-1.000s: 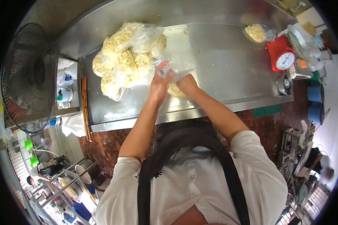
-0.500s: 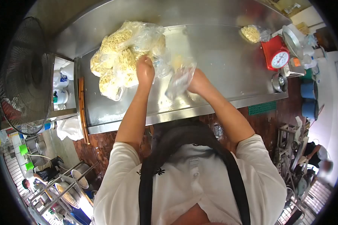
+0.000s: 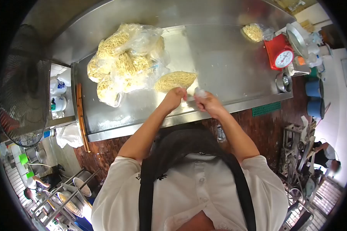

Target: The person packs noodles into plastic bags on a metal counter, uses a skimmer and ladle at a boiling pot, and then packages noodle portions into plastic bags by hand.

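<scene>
A clear plastic bag of pale yellow noodles [image 3: 176,81] lies on the steel worktable [image 3: 227,69] just beyond my hands. My left hand [image 3: 176,97] is at the bag's near side, fingers pinched together on its plastic. Close by on the right, my right hand [image 3: 209,104] is closed around a bunched end of clear plastic. Where that plastic joins the noodle bag is hard to make out. Further left sits a pile of bagged noodles [image 3: 121,63], several bags heaped together, apart from both hands.
At the far right stand a red dial scale [image 3: 279,54] and a round metal container [image 3: 284,82]. Another noodle bag [image 3: 253,33] lies beside the scale. Wooden sticks [image 3: 81,115] lean at the table's left end, near a large fan [image 3: 23,84]. Other people are visible at both sides.
The noodle bag now lies in front of me, where the right hand held a seemingly empty clear bag. My left hand has left the pile, and both hands have come together near the table edge.
</scene>
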Motion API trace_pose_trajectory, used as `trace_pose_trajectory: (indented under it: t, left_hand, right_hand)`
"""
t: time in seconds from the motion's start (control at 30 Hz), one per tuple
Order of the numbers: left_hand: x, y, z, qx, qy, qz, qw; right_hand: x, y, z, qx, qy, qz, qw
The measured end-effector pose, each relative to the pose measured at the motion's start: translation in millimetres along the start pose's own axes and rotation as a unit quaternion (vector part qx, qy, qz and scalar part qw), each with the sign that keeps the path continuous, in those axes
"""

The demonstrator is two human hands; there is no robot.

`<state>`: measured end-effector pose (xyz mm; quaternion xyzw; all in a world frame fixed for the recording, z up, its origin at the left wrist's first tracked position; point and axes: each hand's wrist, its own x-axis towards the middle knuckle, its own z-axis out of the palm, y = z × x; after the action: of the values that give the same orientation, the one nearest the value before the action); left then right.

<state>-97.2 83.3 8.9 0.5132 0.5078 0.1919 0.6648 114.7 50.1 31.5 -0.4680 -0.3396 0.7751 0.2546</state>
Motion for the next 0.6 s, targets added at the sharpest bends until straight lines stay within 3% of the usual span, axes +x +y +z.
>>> trace_pose_trajectory:
  t: [0.03,0.07,0.1,0.17,0.27,0.37,0.47,0.57,0.6]
  left_hand:
    - [-2.7,-3.5,-4.9,0.197,-0.023,0.018,0.980]
    - [-1.6,-1.5,-8.4,0.325,-0.020,0.033,0.945]
    - [-0.6,0.6,-11.8,0.392,-0.008,0.057,0.918]
    - [-14.7,41.6,-18.9,0.520,0.015,0.105,0.847]
    - [8.9,27.1,-26.0,0.501,0.041,0.149,0.851]
    - [30.0,-20.3,-19.5,0.424,0.049,0.132,0.895]
    - [46.2,-65.1,-19.7,0.340,0.091,0.104,0.930]
    - [44.0,-80.0,-10.2,0.348,0.157,0.121,0.916]
    - [43.9,-80.4,-8.2,0.307,0.179,0.133,0.925]
  right_hand:
    - [1.7,-1.8,10.2,-0.035,0.025,0.018,0.999]
    - [11.8,1.3,15.7,-0.177,0.045,-0.100,0.978]
    - [21.7,4.5,21.3,-0.318,0.099,-0.208,0.920]
    - [33.6,-15.1,32.5,-0.411,0.188,-0.276,0.848]
    - [81.5,-7.0,25.8,-0.334,0.265,-0.222,0.877]
    - [113.8,19.9,14.4,-0.296,0.273,-0.245,0.882]
    - [118.8,47.6,12.7,-0.309,0.207,-0.255,0.893]
    - [98.6,50.2,24.9,-0.439,0.221,-0.332,0.805]
    - [98.9,48.6,26.2,-0.444,0.211,-0.305,0.816]
